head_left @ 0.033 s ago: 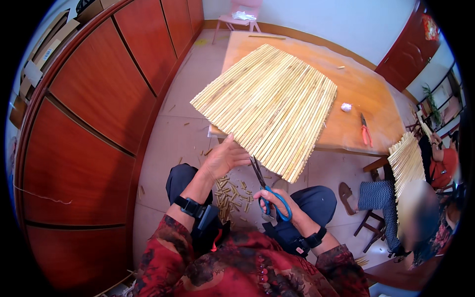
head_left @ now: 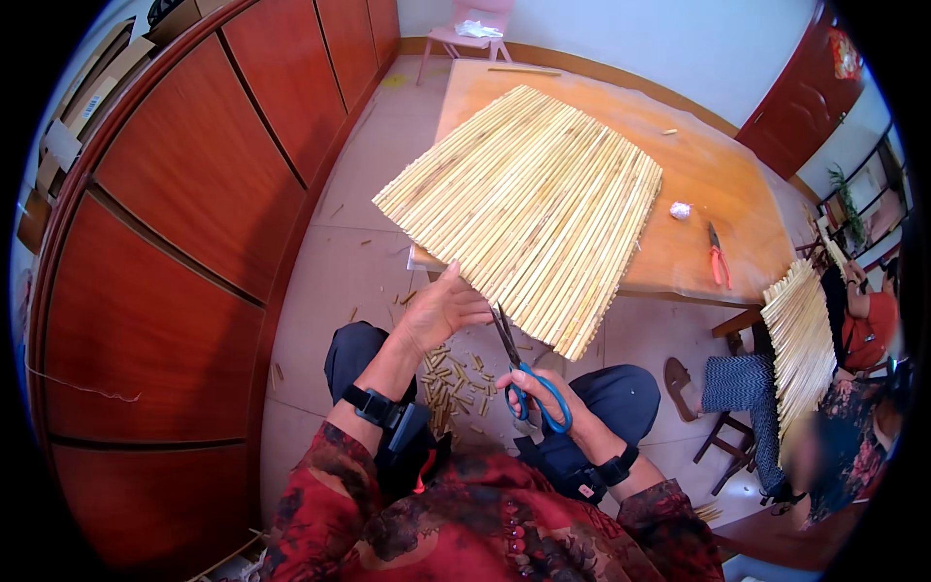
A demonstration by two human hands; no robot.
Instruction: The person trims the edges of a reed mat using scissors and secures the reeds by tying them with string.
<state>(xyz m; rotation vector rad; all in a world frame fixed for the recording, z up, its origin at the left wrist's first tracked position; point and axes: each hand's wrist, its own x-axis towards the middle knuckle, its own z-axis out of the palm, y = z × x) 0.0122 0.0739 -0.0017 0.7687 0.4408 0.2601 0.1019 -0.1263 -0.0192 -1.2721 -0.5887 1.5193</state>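
A mat [head_left: 529, 209] of thin yellow reed-like sticks laid side by side lies on the wooden table [head_left: 718, 194], its near edge hanging past the tabletop. My left hand [head_left: 432, 312] is closed on the mat's near-left edge, the thumb along the edge and the fingers partly under it. In my right hand [head_left: 558, 396] are scissors [head_left: 511, 347] with blue handles and dark blades. Their tips point up at the mat's near edge, beside my left fingertips, and the blades look nearly closed. Whether they touch a stick I cannot tell.
Many short stick offcuts [head_left: 454, 393] litter the tiled floor between my knees. Red-handled pliers [head_left: 718, 260] and a small whitish ball [head_left: 680, 210] rest on the table. Along the left runs a reddish wooden cabinet [head_left: 194, 145]. At right, people sit near another stick mat [head_left: 797, 325].
My hands, the scissors and the mat hold the same position. At the right, a co-worker's head has moved slightly lower and leftward.
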